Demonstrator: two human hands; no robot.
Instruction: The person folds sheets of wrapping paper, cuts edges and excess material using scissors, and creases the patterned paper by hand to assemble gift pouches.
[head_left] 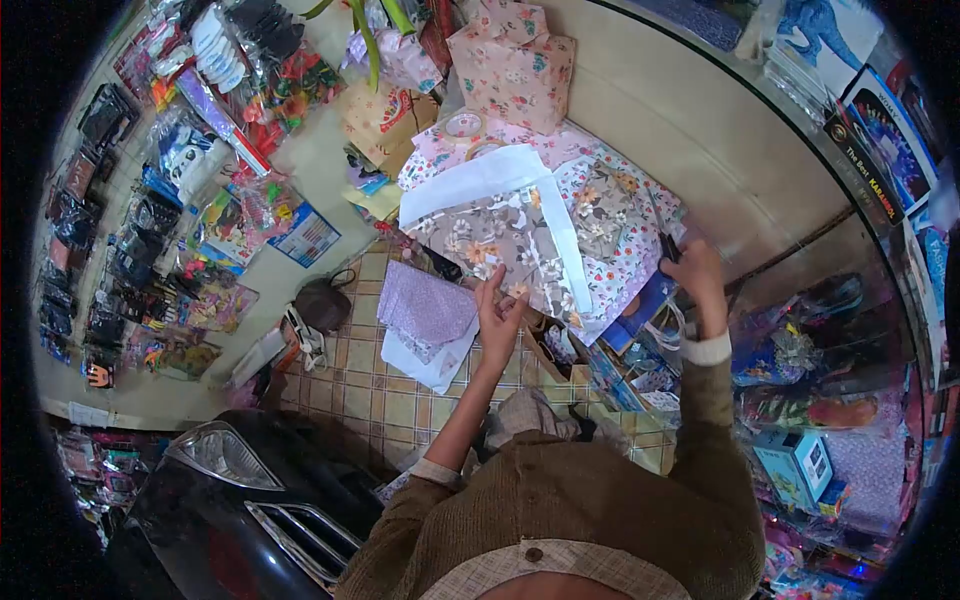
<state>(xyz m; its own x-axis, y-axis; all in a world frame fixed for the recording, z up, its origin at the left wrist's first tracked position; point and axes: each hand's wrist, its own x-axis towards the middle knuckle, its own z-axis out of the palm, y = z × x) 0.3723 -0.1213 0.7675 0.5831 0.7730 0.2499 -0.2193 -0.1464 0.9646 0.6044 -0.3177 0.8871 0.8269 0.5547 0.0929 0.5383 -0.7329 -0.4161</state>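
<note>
My right hand [697,272] grips a pair of scissors [668,245] by the dark handles, at the right edge of the papers, blades pointing away from me. At the near edge of a grey floral wrapping paper [475,235] is my left hand [497,320], its fingers apart and fingertips against the paper. White bands [562,235] border that sheet. A smaller piece of similar grey floral paper [603,238] lies to its right, over white paper with small flowers [625,285]. Tape rolls [463,125] sit at the far side.
Pink floral gift bags [515,75] stand behind the papers. A folded lilac bubble-wrap piece [425,305] lies lower left, above the tiled floor [350,385]. A black motorbike [240,510] is at my left. Packaged goods hang on the left wall; a glass display case [800,320] lines the right.
</note>
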